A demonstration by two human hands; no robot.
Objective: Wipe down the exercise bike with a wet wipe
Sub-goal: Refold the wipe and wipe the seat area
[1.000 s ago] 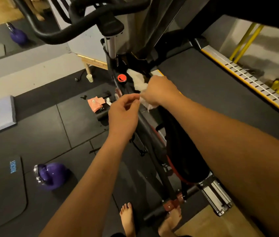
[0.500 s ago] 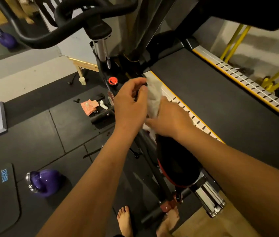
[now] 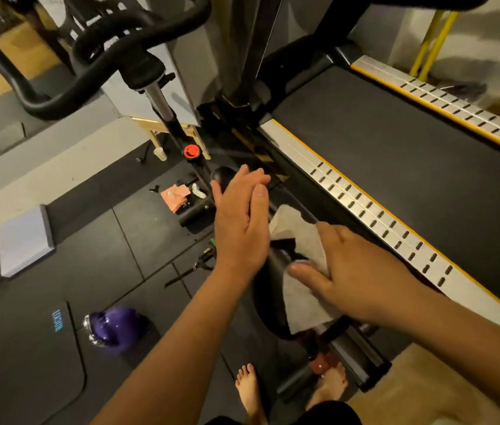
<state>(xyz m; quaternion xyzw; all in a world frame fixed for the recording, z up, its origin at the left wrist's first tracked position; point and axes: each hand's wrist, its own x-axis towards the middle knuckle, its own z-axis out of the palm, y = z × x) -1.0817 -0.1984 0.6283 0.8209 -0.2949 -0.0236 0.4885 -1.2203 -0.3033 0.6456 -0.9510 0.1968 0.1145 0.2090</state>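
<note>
While the wet wipe (image 3: 305, 305) lies draped over the saddle (image 3: 268, 289) of the exercise bike (image 3: 95, 69), we judge the seat-wiping step in hand. We note the right hand (image 3: 362, 277) pressing flat on it, fingers extended; the left hand (image 3: 241, 222) hovers just beside, released, grasping nothing. Next move calls for firm strokes along the saddle
</note>
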